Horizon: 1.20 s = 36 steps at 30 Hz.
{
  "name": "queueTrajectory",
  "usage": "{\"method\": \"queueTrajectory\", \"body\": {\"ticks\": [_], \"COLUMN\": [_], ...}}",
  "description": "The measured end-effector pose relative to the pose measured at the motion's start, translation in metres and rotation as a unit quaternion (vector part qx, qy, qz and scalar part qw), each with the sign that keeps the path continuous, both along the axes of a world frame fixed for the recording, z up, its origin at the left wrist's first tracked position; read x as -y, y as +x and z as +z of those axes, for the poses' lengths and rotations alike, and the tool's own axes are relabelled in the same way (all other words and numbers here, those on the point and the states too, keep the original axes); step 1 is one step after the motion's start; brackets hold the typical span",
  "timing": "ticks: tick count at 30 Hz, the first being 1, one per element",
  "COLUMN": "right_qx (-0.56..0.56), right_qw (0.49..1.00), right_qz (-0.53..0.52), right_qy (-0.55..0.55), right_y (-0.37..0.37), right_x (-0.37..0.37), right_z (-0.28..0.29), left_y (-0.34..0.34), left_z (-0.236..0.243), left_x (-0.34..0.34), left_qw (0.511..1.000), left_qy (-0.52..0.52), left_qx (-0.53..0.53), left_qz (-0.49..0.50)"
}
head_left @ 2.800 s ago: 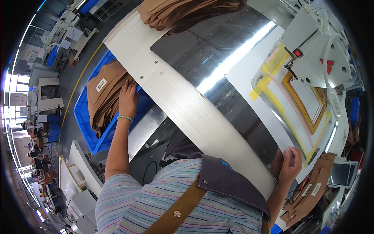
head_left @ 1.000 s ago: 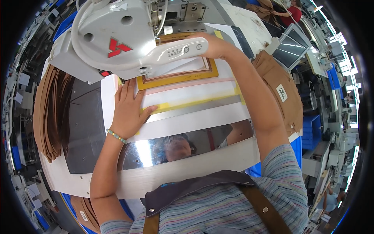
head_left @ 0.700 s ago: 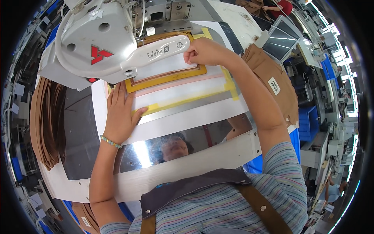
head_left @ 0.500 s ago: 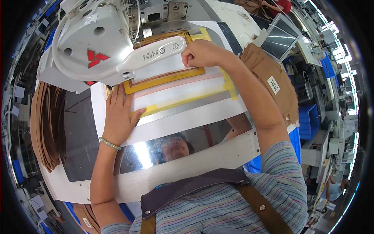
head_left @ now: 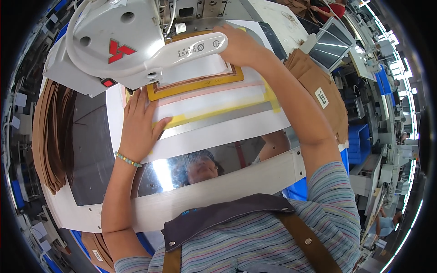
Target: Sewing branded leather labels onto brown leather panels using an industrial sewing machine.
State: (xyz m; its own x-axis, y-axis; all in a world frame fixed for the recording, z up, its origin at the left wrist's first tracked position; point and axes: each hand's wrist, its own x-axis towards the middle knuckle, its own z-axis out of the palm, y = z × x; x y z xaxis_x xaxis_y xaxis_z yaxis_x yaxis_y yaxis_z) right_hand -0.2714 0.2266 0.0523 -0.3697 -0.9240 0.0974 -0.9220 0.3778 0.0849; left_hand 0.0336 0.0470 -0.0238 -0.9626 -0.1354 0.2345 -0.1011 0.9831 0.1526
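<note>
My left hand lies flat, fingers spread, on the white plate of a sewing station, beside a strip of yellow tape. My right hand reaches further in and presses on the far right corner of a yellow frame that holds a white panel under the white machine head. Neither hand holds anything loose. A shiny metal table surface lies between me and the plate.
A stack of brown cut pieces lies at the left edge of the table. More brown pieces with a white label sit at the right, beside a screen. Blue bins stand at the right.
I turned from the brown pieces at my left to the machine. Over the last second both hands stayed on the plate and frame, and the frame shifted slightly under the machine head.
</note>
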Motion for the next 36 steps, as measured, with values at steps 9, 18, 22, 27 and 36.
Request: {"method": "queueTrajectory", "body": {"ticks": [9, 18, 22, 27, 36], "right_qx": [0.631, 0.450, 0.432, 0.438, 0.414], "right_qw": [0.767, 0.867, 0.848, 0.814, 0.832], "right_qz": [0.048, 0.004, -0.040, -0.055, -0.063], "right_qy": [-0.109, -0.215, -0.304, -0.377, -0.363], "right_y": [0.065, 0.055, 0.040, 0.031, 0.032], "right_x": [0.079, 0.018, -0.024, -0.029, -0.027], "right_z": [-0.031, -0.053, -0.060, -0.076, -0.083], "left_y": [-0.005, 0.021, 0.050, 0.106, 0.181], "left_z": [0.000, 0.026, 0.078, 0.090, 0.090], "left_x": [0.000, 0.026, 0.106, 0.273, 0.373], "left_qw": [1.000, 0.997, 0.988, 0.909, 0.884], "left_qy": [0.001, 0.043, -0.062, -0.186, -0.163], "left_qx": [-0.012, 0.012, -0.096, -0.100, -0.040], "left_qz": [-0.008, -0.055, 0.100, 0.358, 0.436]}}
